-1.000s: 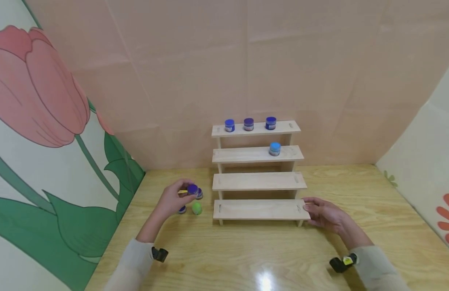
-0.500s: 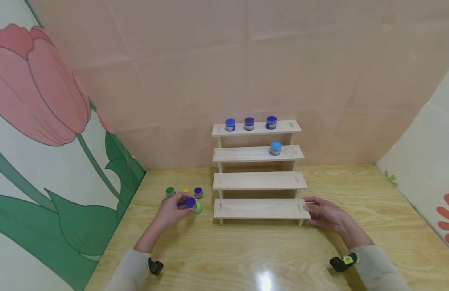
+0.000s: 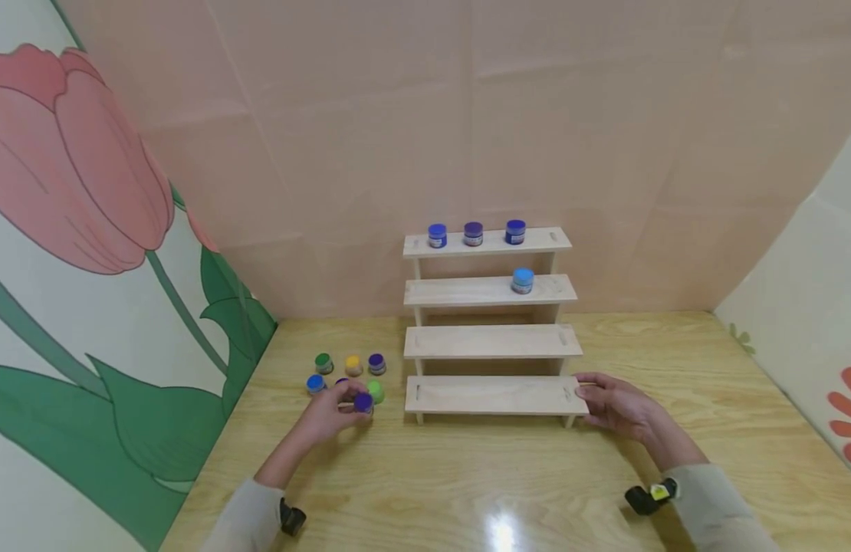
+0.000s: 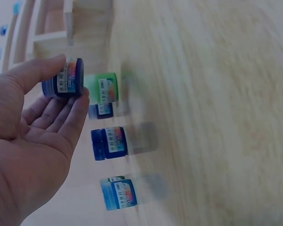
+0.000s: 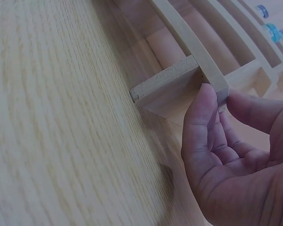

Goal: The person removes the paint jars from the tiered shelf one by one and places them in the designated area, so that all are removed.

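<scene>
My left hand (image 3: 325,414) pinches a small dark purple-blue paint jar (image 3: 363,403) between thumb and fingers, in front of a loose group of jars. In the left wrist view that jar (image 4: 63,80) shows a printed label and is apart from the table. Just behind it is a light green jar (image 3: 376,392). At the right end of the stepped wooden rack (image 3: 491,396), my right hand (image 3: 615,405) grips the tip of the lowest shelf; in the right wrist view thumb and forefinger pinch the shelf corner (image 5: 221,94).
Near the held jar stand a green jar (image 3: 323,363), a yellow jar (image 3: 353,366), a purple jar (image 3: 376,363) and a blue jar (image 3: 316,384). Another dark jar is partly hidden by my left hand. On the rack's upper shelves are several blue and purple jars (image 3: 473,234).
My left hand has moved toward the table's front with the purple-blue jar, uncovering the green, yellow and blue jars behind. The right hand stays on the shelf end.
</scene>
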{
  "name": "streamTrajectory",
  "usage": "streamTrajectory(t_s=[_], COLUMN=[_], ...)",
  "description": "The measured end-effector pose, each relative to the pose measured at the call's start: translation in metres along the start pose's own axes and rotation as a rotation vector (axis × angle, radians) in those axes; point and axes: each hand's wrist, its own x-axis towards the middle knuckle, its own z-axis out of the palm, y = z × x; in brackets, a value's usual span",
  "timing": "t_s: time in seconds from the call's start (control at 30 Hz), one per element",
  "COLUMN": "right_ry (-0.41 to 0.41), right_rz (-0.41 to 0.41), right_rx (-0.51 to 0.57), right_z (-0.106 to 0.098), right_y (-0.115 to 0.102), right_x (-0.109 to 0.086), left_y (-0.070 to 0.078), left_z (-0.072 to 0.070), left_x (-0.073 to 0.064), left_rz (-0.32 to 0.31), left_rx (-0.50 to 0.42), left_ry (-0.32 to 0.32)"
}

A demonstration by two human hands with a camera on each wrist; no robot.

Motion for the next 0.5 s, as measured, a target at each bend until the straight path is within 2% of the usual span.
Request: streamTrajectory(t_s=[0.5], right_ry=[-0.023], right_rz=[-0.01], right_rx=[-0.001], right_z=[-0.001], right_y=[0.001], right_x=[0.001], left_y=[-0.011], left_z=[0.006], left_x=[0.001], left_rz=[-0.047], left_rx=[0.083], left_ry=[-0.085])
